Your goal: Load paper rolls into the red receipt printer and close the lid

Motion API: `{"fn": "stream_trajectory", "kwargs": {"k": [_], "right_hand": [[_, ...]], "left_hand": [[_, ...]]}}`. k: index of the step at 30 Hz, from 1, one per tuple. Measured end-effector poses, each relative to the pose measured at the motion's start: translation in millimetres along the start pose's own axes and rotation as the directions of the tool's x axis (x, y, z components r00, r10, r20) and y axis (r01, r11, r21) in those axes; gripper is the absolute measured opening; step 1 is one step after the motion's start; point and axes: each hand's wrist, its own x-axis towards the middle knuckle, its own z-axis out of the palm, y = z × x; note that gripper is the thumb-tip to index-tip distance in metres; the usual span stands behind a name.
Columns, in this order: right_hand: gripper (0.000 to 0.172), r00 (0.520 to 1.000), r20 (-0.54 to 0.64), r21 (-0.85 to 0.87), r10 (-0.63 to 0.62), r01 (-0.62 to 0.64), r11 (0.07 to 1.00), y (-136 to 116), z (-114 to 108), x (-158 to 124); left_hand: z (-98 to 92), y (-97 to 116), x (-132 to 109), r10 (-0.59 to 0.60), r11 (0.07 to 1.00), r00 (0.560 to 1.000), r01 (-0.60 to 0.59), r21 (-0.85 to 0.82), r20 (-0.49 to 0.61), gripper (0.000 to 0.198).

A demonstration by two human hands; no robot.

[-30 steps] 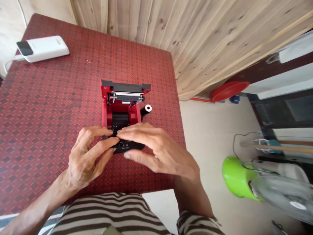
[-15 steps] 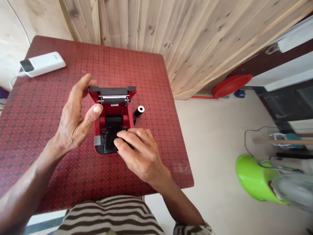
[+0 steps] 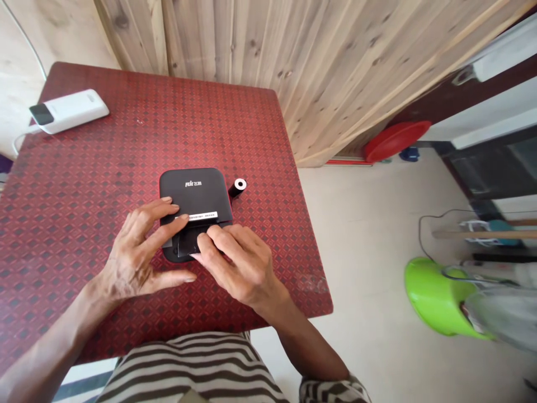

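A small red and black receipt printer (image 3: 193,193) lies on the table with its lid down and white lettering on top. From its slot a dark strip of paper (image 3: 187,242) comes out toward me. My right hand (image 3: 241,263) pinches this strip by its right side, thumb mostly hidden under it. Fingers spread, my left hand (image 3: 140,246) touches the lid's left front with its fingertips, thumb stretched out in front of the printer. Just right of the printer is a small black roll (image 3: 238,187) with a white end, close to its side.
The red patterned table (image 3: 268,224) meets a wood-plank wall (image 3: 235,45) at the back. A white power bank (image 3: 71,111) with a cable lies at the far left. On the floor to the right are a green plastic object (image 3: 436,299) and a red basin (image 3: 394,143).
The printer's lid has swung from open to down. My left hand has moved from beside the raised lid onto its front. My right hand stays on the paper strip.
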Motion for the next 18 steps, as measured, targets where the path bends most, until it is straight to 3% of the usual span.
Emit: {"fn": "stream_trajectory", "kwargs": {"k": [11,13,16,18], "right_hand": [[0.007,1.0,0.022,0.016,-0.017,0.017,1.0,3,2,0],[0.016,1.0,0.005,0.046,0.01,-0.011,0.999,4,-1,-2],[0.041,0.988,-0.057,0.157,0.141,-0.13,0.979,6,-4,-12],[0.042,0.933,-0.078,0.299,0.352,-0.315,0.901,8,-1,-24]], "left_hand": [[1.4,-5,7,0.056,0.992,0.998,-0.053,0.114,-0.017,0.066],[1.7,-5,5,0.039,0.994,0.999,-0.038,0.1,-0.013,0.066],[0.1,-1,-3,0.005,0.998,0.999,-0.003,0.057,-0.038,0.071],[-1.5,3,-12,-0.035,0.997,0.992,0.043,0.068,-0.119,0.077]]}}
